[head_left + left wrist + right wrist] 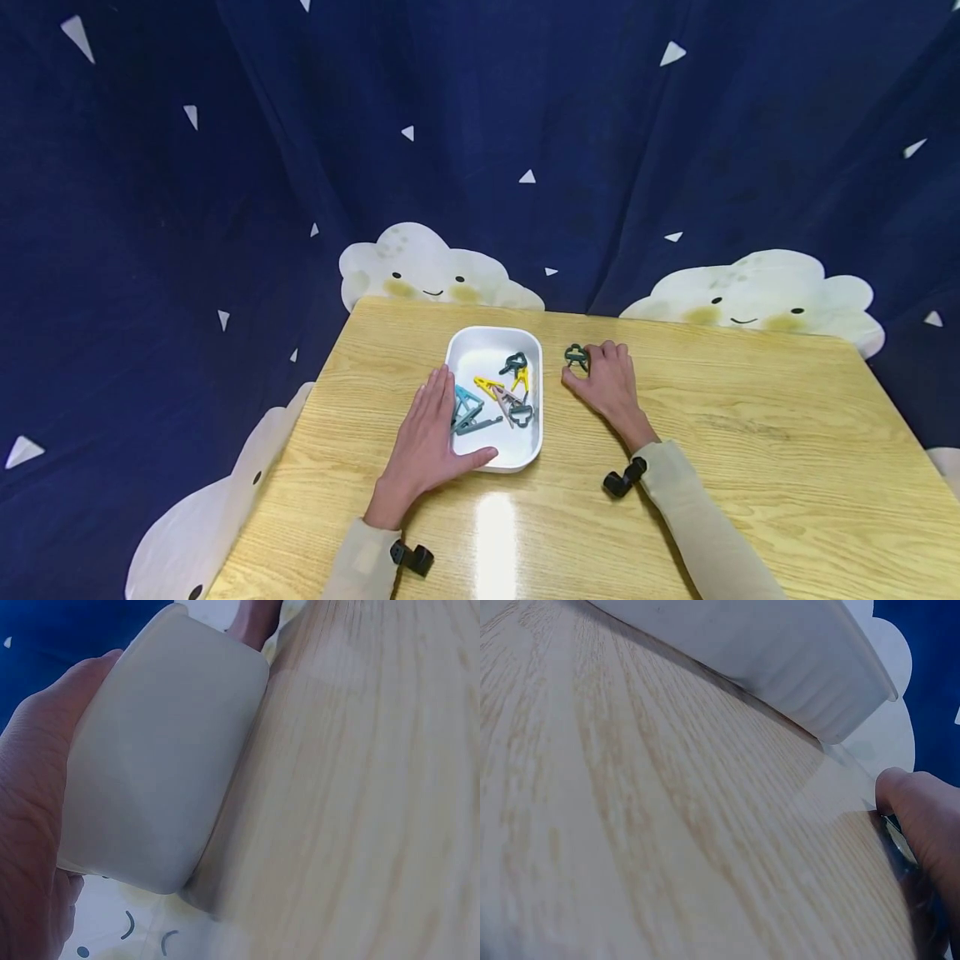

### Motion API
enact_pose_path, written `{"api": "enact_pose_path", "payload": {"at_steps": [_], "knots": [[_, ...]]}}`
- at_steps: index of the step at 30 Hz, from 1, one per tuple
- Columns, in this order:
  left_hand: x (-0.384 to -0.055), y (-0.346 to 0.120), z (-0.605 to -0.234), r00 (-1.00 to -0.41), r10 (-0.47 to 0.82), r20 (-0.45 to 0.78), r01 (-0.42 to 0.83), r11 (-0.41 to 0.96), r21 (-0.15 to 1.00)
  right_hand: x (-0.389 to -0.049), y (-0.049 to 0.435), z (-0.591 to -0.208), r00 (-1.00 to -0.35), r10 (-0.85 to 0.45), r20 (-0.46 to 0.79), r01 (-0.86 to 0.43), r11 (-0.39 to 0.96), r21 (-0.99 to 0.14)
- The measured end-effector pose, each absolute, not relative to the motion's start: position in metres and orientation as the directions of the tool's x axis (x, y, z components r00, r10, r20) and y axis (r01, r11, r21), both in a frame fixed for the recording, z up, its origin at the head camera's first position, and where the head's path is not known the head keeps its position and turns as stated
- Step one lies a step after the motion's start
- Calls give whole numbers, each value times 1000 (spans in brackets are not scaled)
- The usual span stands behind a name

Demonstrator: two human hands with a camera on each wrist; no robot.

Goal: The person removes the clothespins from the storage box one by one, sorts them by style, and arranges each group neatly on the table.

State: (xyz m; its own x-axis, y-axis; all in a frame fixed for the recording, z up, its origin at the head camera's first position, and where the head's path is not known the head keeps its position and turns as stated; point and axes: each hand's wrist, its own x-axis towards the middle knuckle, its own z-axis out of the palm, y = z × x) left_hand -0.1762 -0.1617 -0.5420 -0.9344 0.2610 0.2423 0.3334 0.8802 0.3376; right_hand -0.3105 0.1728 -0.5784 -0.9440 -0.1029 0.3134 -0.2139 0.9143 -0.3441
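My left hand lies along the left side of a white tub, its fingers straight and the thumb reaching over the near rim. In the left wrist view this hand presses flat against the tub's wall. To the right of the tub, my right hand pinches a dark green clip with a cloud-shaped loop, close over the table. Inside the tub lie two similar dark green clips, yellow clips, a pale pink clothespin and blue-green clothespins.
The wooden table stretches far to the right of my right hand. Behind it hangs a navy curtain with white triangles and smiling clouds. Black straps with small cameras sit on both wrists.
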Motion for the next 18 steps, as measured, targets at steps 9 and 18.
{"api": "enact_pose_path", "payload": {"at_steps": [9, 18], "knots": [[-176, -161, -540, -937, 262, 232, 331, 879, 343, -310, 173, -579, -939, -103, 328, -220, 913, -342], [-176, -162, -540, -941, 260, 215, 323, 880, 348, -310, 171, -580, -943, -105, 315, -211, 921, -326]]}}
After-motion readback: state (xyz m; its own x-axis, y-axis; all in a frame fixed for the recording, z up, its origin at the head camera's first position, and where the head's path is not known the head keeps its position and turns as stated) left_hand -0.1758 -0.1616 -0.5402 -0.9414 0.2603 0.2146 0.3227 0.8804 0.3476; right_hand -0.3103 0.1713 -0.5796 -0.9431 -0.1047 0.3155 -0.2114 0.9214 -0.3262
